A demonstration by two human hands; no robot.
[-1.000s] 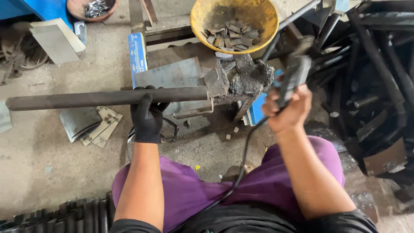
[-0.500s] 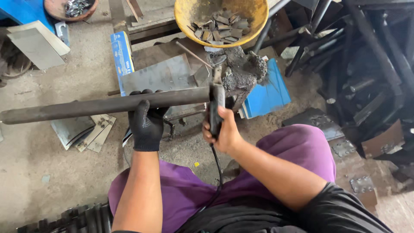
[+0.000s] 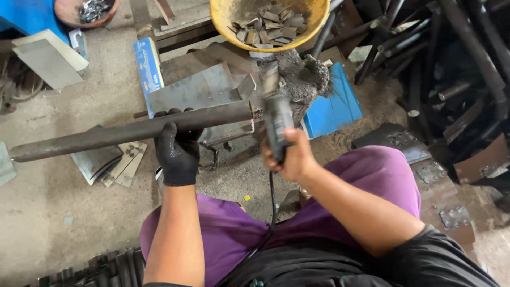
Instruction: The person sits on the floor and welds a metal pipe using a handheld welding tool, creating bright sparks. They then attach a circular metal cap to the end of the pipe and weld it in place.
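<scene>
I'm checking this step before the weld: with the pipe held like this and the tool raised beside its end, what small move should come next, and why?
Probably lower the tool's tip onto the near end of the pipe. The gloved left hand grips the pipe at mid-length, its end resting on the metal block. The bare right hand holds the corded tool upright beside that end, seemingly not touching it.

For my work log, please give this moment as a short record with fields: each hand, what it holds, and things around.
left hand: black glove, grips the long dark metal bar
right hand: bare, holds a corded power tool at the bar's end
beyond the bar: yellow bowl of metal pieces
near: blue sheet, grey steel plate
</scene>
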